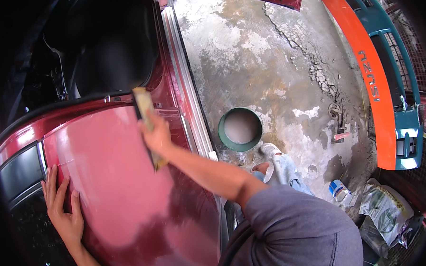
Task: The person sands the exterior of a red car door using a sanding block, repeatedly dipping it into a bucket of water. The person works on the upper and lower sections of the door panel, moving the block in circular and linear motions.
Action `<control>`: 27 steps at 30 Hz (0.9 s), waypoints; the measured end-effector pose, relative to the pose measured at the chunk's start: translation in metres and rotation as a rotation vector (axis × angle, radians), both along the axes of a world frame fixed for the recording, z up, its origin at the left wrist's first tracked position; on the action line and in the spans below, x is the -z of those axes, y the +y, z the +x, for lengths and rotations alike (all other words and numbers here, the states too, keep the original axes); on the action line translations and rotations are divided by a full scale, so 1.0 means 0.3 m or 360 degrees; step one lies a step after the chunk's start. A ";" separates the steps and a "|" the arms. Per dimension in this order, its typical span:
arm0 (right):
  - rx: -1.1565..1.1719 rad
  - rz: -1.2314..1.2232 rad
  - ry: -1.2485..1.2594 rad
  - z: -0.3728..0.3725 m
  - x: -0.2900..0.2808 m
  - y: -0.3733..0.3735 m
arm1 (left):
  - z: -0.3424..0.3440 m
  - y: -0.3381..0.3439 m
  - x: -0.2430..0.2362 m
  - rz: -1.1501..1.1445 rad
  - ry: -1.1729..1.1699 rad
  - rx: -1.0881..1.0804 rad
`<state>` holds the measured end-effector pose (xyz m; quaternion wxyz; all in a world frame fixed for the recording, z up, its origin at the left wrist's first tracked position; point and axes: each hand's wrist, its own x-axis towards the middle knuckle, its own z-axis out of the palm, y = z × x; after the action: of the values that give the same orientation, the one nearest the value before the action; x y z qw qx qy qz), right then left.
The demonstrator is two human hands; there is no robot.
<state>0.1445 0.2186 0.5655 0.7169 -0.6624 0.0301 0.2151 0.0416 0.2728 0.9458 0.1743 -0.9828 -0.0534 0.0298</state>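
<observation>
A block point(145, 107) is clasped in the outstretched right grip point(156, 136)! The left grip point(66, 214) is splayed on bodywork point(118, 176). Alongside, a bucket point(239, 146) is seen.

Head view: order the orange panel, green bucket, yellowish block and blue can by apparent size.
1. Orange panel
2. Green bucket and yellowish block: unsure, the block longer but narrower, partly covered by the right hand
3. Blue can

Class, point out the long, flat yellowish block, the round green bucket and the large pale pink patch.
Long, flat yellowish block point(145, 106), head view: its upper end.
Round green bucket point(239, 146), head view: its wall.
Large pale pink patch point(107, 173), head view: its middle.
</observation>
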 end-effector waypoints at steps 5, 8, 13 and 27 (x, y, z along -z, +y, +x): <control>-0.0123 -0.0024 -0.0244 -0.159 -0.163 -0.147 | -0.028 0.008 0.018 0.0002 -0.0025 -0.0055; 0.0043 0.0149 0.0133 0.113 0.028 -0.011 | 0.000 -0.003 0.011 -0.0005 -0.0020 0.0005; -0.0032 -0.0054 -0.0051 -0.054 -0.089 -0.057 | -0.017 0.005 0.007 -0.0040 -0.0021 -0.0056; -0.0047 -0.0198 -0.0459 -0.228 -0.324 -0.111 | -0.021 0.014 0.014 -0.0035 -0.0014 -0.0055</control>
<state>0.0760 0.1853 0.6629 0.6682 -0.7299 -0.0695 0.1259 0.0353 0.2770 0.9415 0.1628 -0.9837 -0.0708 0.0292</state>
